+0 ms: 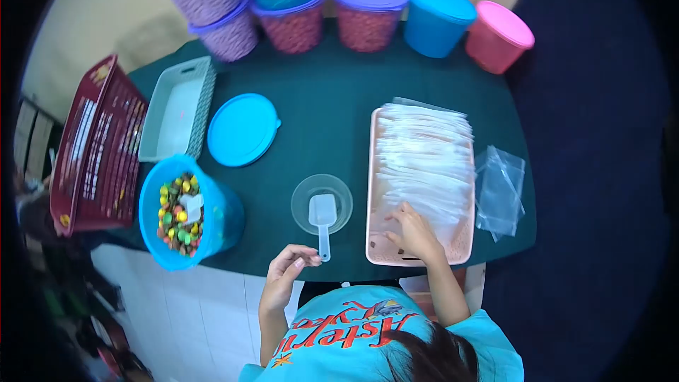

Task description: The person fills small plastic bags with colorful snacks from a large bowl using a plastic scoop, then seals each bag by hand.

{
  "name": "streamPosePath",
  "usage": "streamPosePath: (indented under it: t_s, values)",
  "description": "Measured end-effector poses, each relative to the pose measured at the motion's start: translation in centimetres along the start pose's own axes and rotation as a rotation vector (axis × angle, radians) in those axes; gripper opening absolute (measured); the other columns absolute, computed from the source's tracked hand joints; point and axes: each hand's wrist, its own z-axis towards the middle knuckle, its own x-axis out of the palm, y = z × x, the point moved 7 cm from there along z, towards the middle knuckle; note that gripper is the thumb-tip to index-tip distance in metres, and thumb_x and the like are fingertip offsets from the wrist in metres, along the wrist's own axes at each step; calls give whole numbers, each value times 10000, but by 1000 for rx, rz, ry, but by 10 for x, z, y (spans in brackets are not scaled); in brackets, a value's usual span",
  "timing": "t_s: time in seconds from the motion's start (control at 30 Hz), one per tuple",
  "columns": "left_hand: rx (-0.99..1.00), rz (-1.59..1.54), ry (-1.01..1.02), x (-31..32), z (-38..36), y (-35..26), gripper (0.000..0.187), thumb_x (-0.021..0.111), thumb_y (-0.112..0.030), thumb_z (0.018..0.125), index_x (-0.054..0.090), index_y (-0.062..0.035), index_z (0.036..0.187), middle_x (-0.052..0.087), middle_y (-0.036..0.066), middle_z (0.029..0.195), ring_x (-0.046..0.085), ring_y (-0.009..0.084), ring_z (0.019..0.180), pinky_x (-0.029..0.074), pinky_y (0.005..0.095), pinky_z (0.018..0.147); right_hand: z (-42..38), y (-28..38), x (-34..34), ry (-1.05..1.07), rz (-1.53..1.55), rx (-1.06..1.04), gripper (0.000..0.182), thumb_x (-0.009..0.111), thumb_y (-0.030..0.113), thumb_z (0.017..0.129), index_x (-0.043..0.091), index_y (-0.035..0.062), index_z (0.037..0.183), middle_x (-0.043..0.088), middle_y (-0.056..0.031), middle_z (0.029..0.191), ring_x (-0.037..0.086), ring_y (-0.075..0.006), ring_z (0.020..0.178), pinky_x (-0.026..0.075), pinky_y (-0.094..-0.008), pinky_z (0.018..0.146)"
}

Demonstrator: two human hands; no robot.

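Note:
My left hand (288,273) is at the table's front edge, fingers loosely bent and apart, its fingertips right beside the handle of a clear plastic scoop (323,209). The scoop lies across a small transparent bowl (300,221). My right hand (416,235) reaches over the front part of a pink tray (373,170), thumb and fingers spread apart. White-looking plastic pouches (424,155) fill that tray in a dense overlapping row. Right at the pouches' near end are my right fingertips.
A blue tub of colourful candies (226,205) holds another scoop (191,206). Left stand a maroon basket (106,163) and pale green basket (173,117), near a blue lid (242,129). Clear bags (501,191) lie right. Lidded tubs (368,18) line the back.

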Motion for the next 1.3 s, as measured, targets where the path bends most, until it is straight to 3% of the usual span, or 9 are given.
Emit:
streamPosePath:
  t_s: [0.17, 0.3, 0.4, 0.47, 0.6, 0.67, 0.9, 1.03, 1.3]
  values:
    - [-17, -77, -232, -15, -34, 10, 211, 432, -112, 846, 525, 26, 975, 576, 101, 884, 542, 164, 867, 411, 305, 822, 4, -4, -29, 218, -35, -111, 110, 625, 118, 656, 605, 34, 724, 557, -150, 782, 567, -315, 713, 444, -396, 659]
    - [53, -16, -282, -18, -46, -6, 215, 424, -92, 855, 520, 31, 1003, 560, 104, 924, 538, 171, 880, 411, 307, 825, -11, 36, -143, -263, 70, -106, 67, 601, 31, 668, 584, 14, 731, 567, -105, 679, 531, -179, 526, 401, -252, 465]
    - [66, -4, -257, -17, -52, -14, 236, 426, -71, 853, 512, 39, 1043, 551, 110, 923, 538, 181, 891, 413, 309, 827, -17, 68, -172, -562, 175, -132, 63, 605, 7, 672, 575, -11, 725, 575, -69, 705, 515, -131, 545, 394, -218, 489]
    - [108, 54, -212, -18, -55, -20, 384, 438, -222, 869, 451, 33, 1156, 543, 141, 1006, 541, 206, 923, 413, 311, 836, -31, 103, -171, -842, 370, -551, 68, 601, -8, 673, 596, 16, 737, 591, -90, 752, 553, -156, 604, 420, -216, 534]
    - [166, -289, 12, 4, -49, -47, 1069, 316, -824, 593, 78, -119, 1361, 187, 206, 1358, 363, 324, 1163, 296, 443, 948, -28, 190, -76, -279, 608, -986, 232, 689, 4, 608, 625, 56, 825, 603, -119, 943, 587, -237, 834, 485, -296, 687]
    - [317, -410, 86, -4, -52, -64, 1205, 317, -884, 475, -9, -136, 1362, 57, 219, 1381, 227, 336, 1240, 243, 459, 973, -30, 224, -23, -71, 583, -1052, 244, 680, 17, 623, 621, 68, 854, 588, -81, 986, 575, -229, 865, 478, -308, 708]
    - [326, -386, -57, -83, -68, -103, 1062, 550, -630, 612, 52, -39, 1341, 232, 241, 1293, 284, 338, 1205, 245, 423, 995, -24, 299, 31, -120, 307, -1127, 304, 704, 136, 616, 609, 116, 904, 573, -1, 965, 515, -170, 849, 399, -316, 697]
    - [384, -309, 2, -147, -77, -124, 1053, 686, -517, 561, 116, -74, 1329, 248, 230, 1289, 338, 324, 1167, 285, 422, 973, -16, 358, 69, -156, 314, -1196, 296, 693, 96, 620, 614, 82, 905, 587, -23, 924, 552, -168, 804, 423, -320, 709]
    - [295, -598, 164, -222, -68, -147, 894, 629, -307, 716, 34, -97, 1348, 262, 186, 1300, 340, 262, 1164, 324, 367, 949, 7, 426, 104, -289, 333, -1037, 275, 692, 31, 591, 619, 57, 854, 611, -47, 826, 563, -189, 717, 437, -324, 678]
